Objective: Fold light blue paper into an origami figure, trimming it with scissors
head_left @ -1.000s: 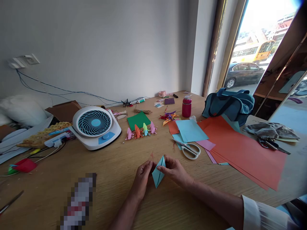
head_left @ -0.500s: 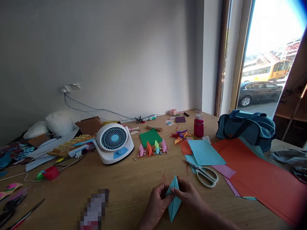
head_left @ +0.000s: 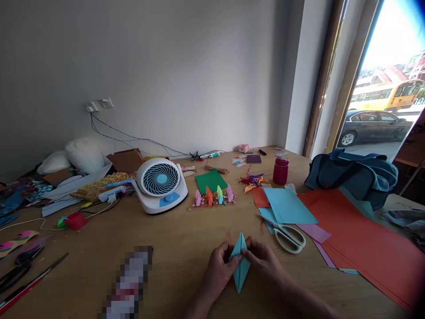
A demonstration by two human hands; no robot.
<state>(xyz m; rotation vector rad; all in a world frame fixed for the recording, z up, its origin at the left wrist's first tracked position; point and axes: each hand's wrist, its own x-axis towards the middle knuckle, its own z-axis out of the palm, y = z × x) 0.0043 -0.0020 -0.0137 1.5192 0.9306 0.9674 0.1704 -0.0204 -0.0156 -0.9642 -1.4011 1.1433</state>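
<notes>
Both my hands pinch a folded light-blue paper piece (head_left: pixel 240 266), a narrow diamond shape, just above the wooden table (head_left: pixel 172 239). My left hand (head_left: pixel 219 271) grips its left side with closed fingers. My right hand (head_left: pixel 265 266) holds its right side, thumb pressed on the fold. White-handled scissors (head_left: pixel 287 237) lie just right of my hands. A row of small folded paper figures (head_left: pixel 214 197) in pink, orange, green and blue stands farther back.
A white and blue desk fan (head_left: pixel 161 184) sits behind on the left. Sheets of blue (head_left: pixel 288 206), orange (head_left: pixel 358 239) and green paper (head_left: pixel 210 180), a red bottle (head_left: pixel 280 170) and a blue bag (head_left: pixel 355 175) lie to the right. Scissors and clutter line the left edge.
The view has lifted and swung left, showing more wall and the left clutter. My hands have stayed closed on the blue paper, now turned a little more upright.
</notes>
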